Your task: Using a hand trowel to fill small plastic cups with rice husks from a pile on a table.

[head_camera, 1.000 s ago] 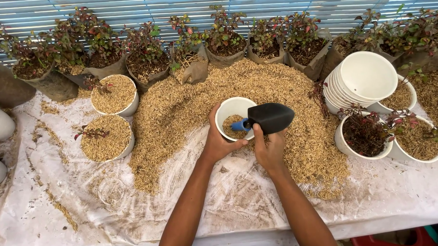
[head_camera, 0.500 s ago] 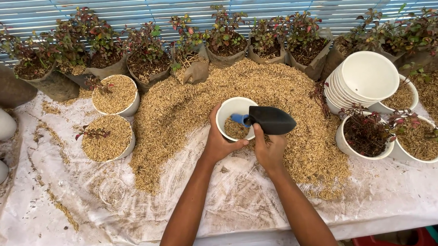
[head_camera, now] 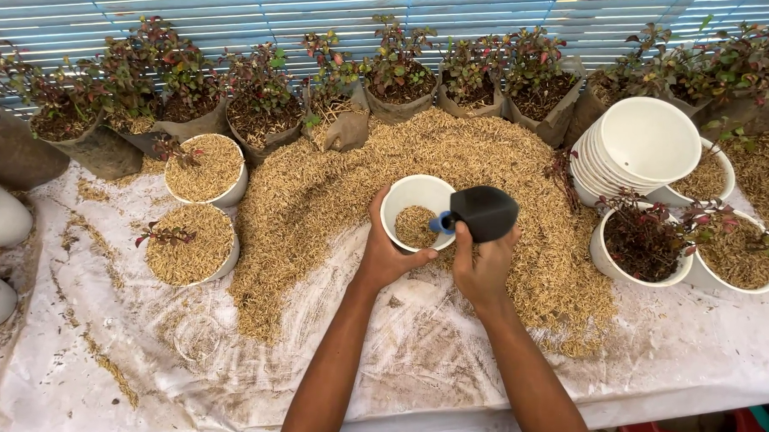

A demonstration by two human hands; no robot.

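Your left hand [head_camera: 388, 254] wraps the near left side of the white pot [head_camera: 417, 210], thumb over the rim, fingers closed on the wall. Your right hand [head_camera: 482, 264] is closed on the handle end of the black scoop [head_camera: 484, 212], which sits just right of the pot, touching its rim. The scoop's long axis runs roughly left to right, its narrow blue end [head_camera: 442, 223] pointing left over the pot's opening, where a low layer of husk shows inside. So the pot lies directly left of the scoop, both just ahead of your wrists; the left hand is on the pot, the right beside it. Both rest over the broad heap of husk [head_camera: 332, 192] spread on the white sheet [head_camera: 407, 368]. A stack of empty white pots [head_camera: 646, 143] stands well to the right, two filled pots [head_camera: 194, 240] to the left.
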